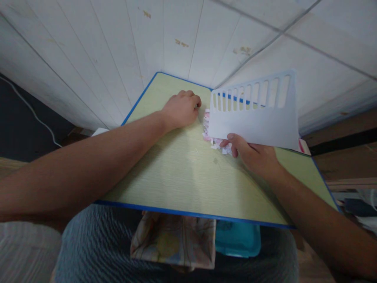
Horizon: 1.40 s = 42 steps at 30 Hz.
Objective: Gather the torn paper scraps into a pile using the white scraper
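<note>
My right hand grips the lower edge of a white sheet, its thumb on the near face. A row of tall slots runs along the upper part of this sheet, which is tilted up above the table. Partly hidden beneath it lies a heap of small white and pink paper scraps. To the left of the heap, my left hand rests near the table's far side with its fingers curled closed. Whatever those fingers hold, if anything, I cannot make out.
The pale yellow-green table has a blue edge and stands against a white panelled wall. A patterned fabric container and a turquoise plastic container sit below its front edge, by my lap. A cable runs down the wall.
</note>
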{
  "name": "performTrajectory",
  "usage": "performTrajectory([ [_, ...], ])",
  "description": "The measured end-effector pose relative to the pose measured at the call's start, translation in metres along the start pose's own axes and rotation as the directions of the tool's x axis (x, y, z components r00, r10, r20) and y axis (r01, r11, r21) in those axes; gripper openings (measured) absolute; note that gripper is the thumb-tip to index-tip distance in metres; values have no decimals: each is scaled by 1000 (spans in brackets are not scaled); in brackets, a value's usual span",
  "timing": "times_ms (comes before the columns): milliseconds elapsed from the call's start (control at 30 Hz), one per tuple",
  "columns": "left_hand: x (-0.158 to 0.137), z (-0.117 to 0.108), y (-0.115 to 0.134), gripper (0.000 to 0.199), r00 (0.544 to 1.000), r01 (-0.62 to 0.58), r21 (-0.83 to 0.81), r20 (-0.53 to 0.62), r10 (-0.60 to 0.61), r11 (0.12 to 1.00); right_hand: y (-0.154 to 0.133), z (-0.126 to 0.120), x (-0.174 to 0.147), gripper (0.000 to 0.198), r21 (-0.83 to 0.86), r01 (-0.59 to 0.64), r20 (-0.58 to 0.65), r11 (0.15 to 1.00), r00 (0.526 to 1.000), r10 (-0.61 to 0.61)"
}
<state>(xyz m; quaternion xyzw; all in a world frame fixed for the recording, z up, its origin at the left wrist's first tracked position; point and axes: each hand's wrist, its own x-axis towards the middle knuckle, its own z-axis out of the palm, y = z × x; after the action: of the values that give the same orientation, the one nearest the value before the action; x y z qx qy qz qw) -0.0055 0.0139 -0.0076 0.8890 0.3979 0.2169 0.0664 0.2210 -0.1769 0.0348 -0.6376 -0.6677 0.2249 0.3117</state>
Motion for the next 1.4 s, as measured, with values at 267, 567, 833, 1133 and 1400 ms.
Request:
performTrajectory([
  [267,0,-2,4,42,1000,10,8,15,-10,1000,-3,-5,-9,46,130,-14,48,991,999,8],
  [567,0,-3,5,44,999,28,1,26,-28,1000,-2,-5,-8,47,17,-12,50,1000,999,11],
  [833,-2,-13,16,48,991,90,11,97,-91,996,0,-5,-5,48,-61,-14,-7,998,1000,13],
  [1133,-1,-6,9,43,998,38,18,43,-38,999,-4,-6,-9,41,13,-7,13,1000,1000,6],
  [1400,-1,-4,6,43,999,27,14,31,-28,1000,2,-8,-4,43,-29,3,16,1000,1000,-2],
])
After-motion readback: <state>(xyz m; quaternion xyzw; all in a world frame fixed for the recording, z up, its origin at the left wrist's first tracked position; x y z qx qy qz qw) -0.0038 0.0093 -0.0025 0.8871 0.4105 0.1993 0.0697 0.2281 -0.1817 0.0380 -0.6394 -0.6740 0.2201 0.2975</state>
